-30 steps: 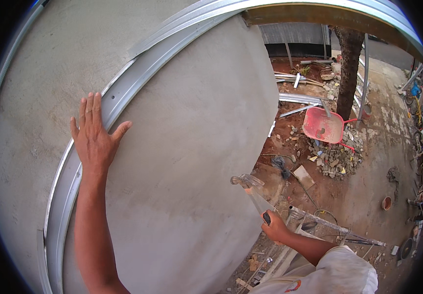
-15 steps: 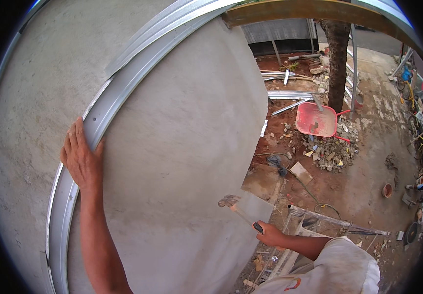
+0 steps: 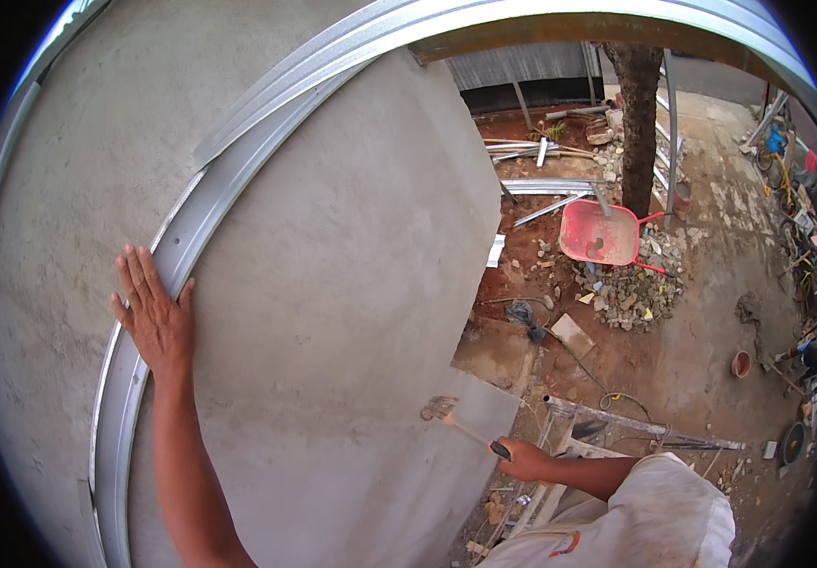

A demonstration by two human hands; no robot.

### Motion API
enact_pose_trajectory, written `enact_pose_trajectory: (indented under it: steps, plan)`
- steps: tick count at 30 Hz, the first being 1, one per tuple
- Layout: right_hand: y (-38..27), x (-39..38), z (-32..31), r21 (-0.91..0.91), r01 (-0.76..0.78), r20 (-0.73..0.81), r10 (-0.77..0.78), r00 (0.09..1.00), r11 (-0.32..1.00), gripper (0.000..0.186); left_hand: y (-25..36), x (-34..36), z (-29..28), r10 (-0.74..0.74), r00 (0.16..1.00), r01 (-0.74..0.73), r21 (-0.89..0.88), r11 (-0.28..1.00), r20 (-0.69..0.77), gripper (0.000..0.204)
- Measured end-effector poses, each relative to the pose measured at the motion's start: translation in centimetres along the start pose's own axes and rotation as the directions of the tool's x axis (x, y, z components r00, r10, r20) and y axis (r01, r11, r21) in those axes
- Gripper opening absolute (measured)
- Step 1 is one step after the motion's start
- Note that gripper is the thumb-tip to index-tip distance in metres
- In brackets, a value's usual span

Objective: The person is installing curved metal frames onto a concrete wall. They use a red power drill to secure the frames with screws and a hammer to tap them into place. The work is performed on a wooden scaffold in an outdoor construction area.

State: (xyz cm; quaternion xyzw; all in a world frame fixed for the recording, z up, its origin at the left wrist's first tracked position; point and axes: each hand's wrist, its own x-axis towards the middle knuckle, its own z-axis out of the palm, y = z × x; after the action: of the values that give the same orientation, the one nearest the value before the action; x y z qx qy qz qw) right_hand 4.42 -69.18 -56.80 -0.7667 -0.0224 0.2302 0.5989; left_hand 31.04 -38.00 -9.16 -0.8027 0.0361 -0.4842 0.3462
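My left hand point(image 3: 155, 312) lies with fingers stretched out across a long metal channel point(image 3: 208, 204), which runs along a grey plastered surface point(image 3: 352, 218). A second metal strip point(image 3: 276, 95) overlaps the channel's upper part. My right hand point(image 3: 522, 459) grips a hammer point(image 3: 465, 428) by its dark grip near the surface's lower right edge, with the hammer head pointing left over the grey surface.
Beyond the edge, down below, are a red wheelbarrow point(image 3: 598, 230) beside rubble point(image 3: 631, 298), a tree trunk point(image 3: 636, 133), loose metal strips point(image 3: 546, 186), a cable and a bucket point(image 3: 740, 364). A rusty beam point(image 3: 541, 33) crosses the top. Assorted items point(image 3: 811, 237) crowd the far right.
My left hand has moved down along the channel. The hammer in my right hand has swung left and lower, its head now over the grey surface. The view has shifted slightly.
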Motion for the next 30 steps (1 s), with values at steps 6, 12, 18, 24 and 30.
enact_pose_trajectory:
  steps: [6,12,18,24,30]
  plan:
    - [0.2,-0.1,-0.5,-0.003,0.021,-0.025,-0.021,0.999,1.000,0.045,0.5,0.6,-1.4,-0.016,0.989,0.023,-0.051,0.998,0.144,0.089]
    - [-0.5,0.2,-1.1,-0.039,0.025,-0.008,-0.025,1.000,0.999,0.044,1.0,0.8,-2.2,-0.032,0.984,0.040,-0.037,0.999,0.178,0.088]
    - [0.5,0.6,-1.0,-0.054,0.069,-0.011,-0.070,0.998,0.996,0.043,0.6,0.0,-1.3,-0.005,0.995,0.008,-0.031,0.999,0.103,0.090]
    - [-1.2,0.1,-0.9,-0.065,0.034,0.055,-0.031,0.998,0.997,0.042,-0.9,-0.2,-2.5,0.028,0.979,-0.021,-0.035,0.999,0.202,0.097]
    - [-1.6,0.1,-1.0,-0.032,0.028,0.056,-0.026,0.998,0.999,0.045,-4.6,-2.1,0.0,0.013,0.991,-0.015,-0.009,1.000,-0.131,0.098]
